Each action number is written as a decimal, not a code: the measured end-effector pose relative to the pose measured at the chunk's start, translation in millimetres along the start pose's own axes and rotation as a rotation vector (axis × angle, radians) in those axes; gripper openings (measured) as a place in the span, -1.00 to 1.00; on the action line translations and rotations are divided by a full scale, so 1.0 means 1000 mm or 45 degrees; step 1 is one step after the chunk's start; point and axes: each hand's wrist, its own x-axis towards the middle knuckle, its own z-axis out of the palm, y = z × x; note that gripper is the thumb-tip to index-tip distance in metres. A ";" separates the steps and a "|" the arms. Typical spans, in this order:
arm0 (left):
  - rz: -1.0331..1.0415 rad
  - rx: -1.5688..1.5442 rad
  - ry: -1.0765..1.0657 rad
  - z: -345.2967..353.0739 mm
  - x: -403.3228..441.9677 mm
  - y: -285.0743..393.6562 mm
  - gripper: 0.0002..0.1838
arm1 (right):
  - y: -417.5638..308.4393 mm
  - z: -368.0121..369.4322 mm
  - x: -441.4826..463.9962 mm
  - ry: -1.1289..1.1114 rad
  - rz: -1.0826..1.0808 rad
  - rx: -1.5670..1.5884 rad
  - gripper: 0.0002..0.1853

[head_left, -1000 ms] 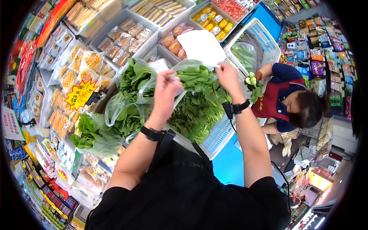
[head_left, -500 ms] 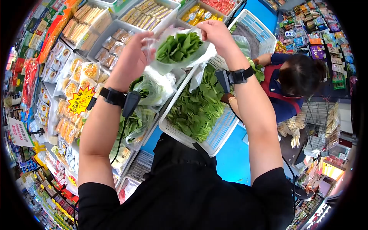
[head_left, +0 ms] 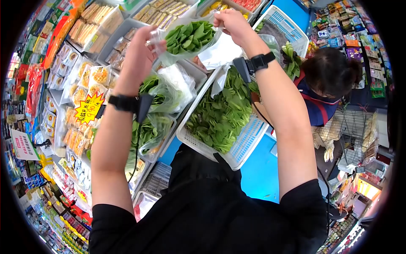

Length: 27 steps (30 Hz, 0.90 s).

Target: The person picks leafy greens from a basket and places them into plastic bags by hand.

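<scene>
A clear plastic bag of leafy greens (head_left: 190,37) hangs between my two hands above the displays. My left hand (head_left: 143,48) has its fingers curled at the bag's left edge. At the upper right corner, my right hand (head_left: 232,25) pinches the plastic. Below the bag lies a stack of white plastic bags (head_left: 179,80). Beside it are other bagged greens (head_left: 154,95), with more in a bag (head_left: 148,133) nearer me. Loose leafy greens (head_left: 222,114) fill much of a white crate (head_left: 245,154) in front of me.
At right, a person in a dark top (head_left: 323,106) leans in near a bunch of greens (head_left: 292,61). A second white crate (head_left: 292,29) stands behind. Packaged foods (head_left: 99,78) with a yellow price sign (head_left: 89,108) are on the left. The blue surface (head_left: 260,180) shows beside the crate.
Both my hands and the bag of greens have moved slightly up and left. The person at right has shifted, and a bunch of greens now shows higher beside them.
</scene>
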 end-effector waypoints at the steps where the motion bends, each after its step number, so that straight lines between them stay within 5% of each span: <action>1: -0.039 -0.008 -0.001 -0.003 -0.011 -0.016 -0.60 | 0.008 -0.006 -0.004 -0.002 0.003 0.001 -0.84; 7: -0.261 -0.057 0.022 -0.007 -0.086 -0.139 -0.71 | 0.078 -0.037 -0.037 -0.102 0.350 -0.271 -0.77; 13: -0.434 -0.111 -0.107 0.017 -0.138 -0.200 -0.76 | 0.123 -0.054 -0.066 -0.047 0.379 -0.266 -0.84; 19: -0.209 0.027 -0.071 0.016 -0.159 -0.217 -0.72 | 0.143 -0.055 -0.090 -0.036 0.316 -0.370 -0.77; 22: -0.200 0.071 -0.055 0.006 -0.163 -0.211 -0.72 | 0.137 -0.051 -0.106 0.017 0.099 -0.543 -0.54; 27: -0.258 0.132 -0.014 -0.008 -0.179 -0.201 -0.60 | 0.117 -0.044 -0.161 0.313 -0.219 -0.424 -0.62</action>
